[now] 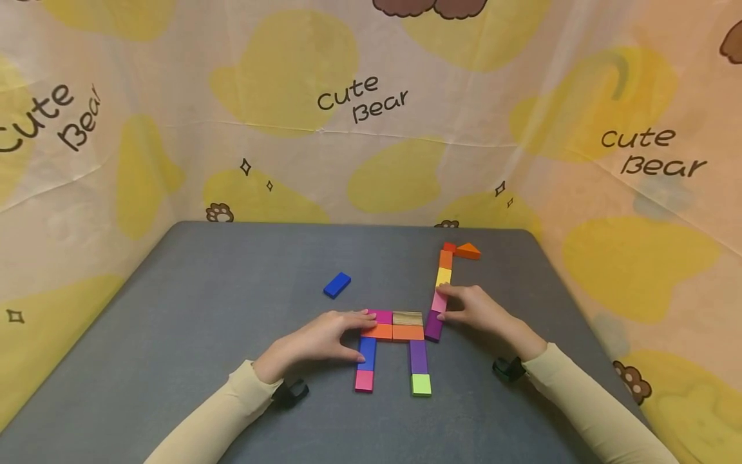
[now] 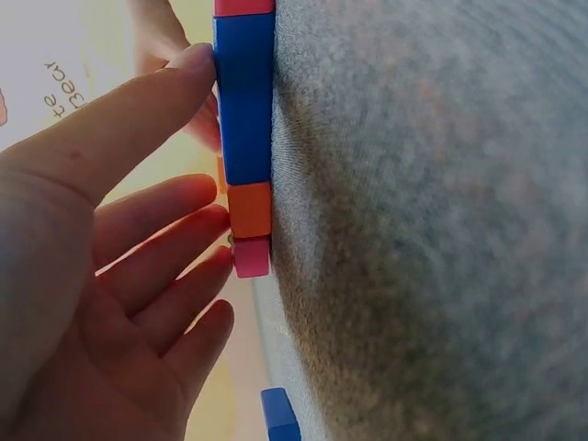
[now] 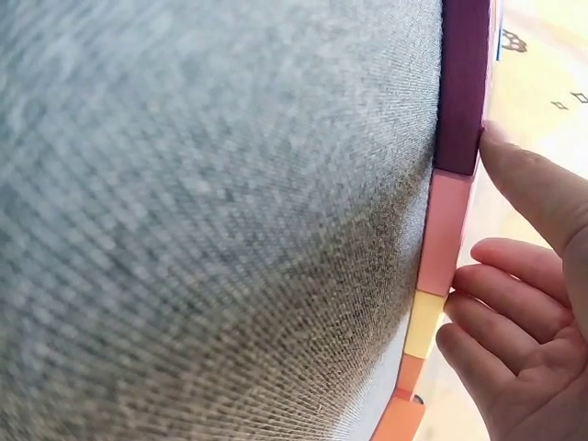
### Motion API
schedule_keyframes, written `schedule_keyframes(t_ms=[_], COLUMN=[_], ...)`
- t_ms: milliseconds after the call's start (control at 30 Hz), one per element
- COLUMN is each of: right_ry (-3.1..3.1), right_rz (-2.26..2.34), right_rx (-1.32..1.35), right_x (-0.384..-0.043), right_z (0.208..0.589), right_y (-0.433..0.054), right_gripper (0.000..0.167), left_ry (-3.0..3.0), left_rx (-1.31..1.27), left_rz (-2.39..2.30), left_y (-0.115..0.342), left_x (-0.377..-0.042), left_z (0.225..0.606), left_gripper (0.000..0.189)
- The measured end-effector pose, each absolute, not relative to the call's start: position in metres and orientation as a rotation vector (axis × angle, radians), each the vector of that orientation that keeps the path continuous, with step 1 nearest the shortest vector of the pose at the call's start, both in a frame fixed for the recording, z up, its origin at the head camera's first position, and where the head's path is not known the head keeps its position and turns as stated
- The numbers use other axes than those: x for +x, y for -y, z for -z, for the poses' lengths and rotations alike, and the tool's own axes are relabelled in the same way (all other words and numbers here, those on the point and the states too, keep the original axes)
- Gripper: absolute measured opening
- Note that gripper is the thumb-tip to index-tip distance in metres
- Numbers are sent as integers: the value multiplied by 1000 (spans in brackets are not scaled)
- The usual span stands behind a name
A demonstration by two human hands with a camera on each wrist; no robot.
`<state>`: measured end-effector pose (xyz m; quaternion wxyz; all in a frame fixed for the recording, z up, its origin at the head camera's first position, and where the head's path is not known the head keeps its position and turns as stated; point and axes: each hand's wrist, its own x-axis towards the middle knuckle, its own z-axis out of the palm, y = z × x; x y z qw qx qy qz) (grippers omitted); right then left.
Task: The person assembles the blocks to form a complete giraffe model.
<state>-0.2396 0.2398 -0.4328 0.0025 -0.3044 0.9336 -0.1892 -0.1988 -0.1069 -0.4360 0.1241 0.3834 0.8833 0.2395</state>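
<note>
Flat coloured blocks lie joined in an animal-like figure on the grey table. My left hand (image 1: 327,338) rests at its left side, fingers over the magenta block (image 1: 380,316) and orange block (image 1: 379,332), thumb tip at the blue block (image 2: 246,101). A pink block (image 1: 364,381) sits below that blue one. My right hand (image 1: 478,309) touches the slanting row at the right, its fingertips by the light pink block (image 3: 447,230) and yellow block (image 3: 424,323), its thumb against the dark purple block (image 3: 462,83). Fingers of both hands are loosely extended.
A loose blue block (image 1: 337,285) lies behind the figure. The row's far end has a red block (image 1: 449,247) and an orange triangle (image 1: 468,251). A purple block (image 1: 418,356) and green block (image 1: 421,385) form the right leg. A printed curtain (image 1: 278,161) surrounds the table (image 1: 261,258).
</note>
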Motion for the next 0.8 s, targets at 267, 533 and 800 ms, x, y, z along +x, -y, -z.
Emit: schedule_keyframes(t_ms=[267, 533, 800], right_ry=[-2924, -2917, -2913], right_rz=[601, 610, 613], right_rx=[-942, -936, -911], right_x=[-239, -239, -240], right_z=[433, 434, 434], right_y=[-240, -240, -241], right_gripper=[62, 62, 62], left_ry=[-2836, -3036, -2999], left_rx=[1089, 604, 360], left_rz=[-899, -1039, -1061], left_y=[120, 137, 144], left_x=[-219, -251, -265], left_z=[437, 434, 438], left_gripper=[63, 60, 53])
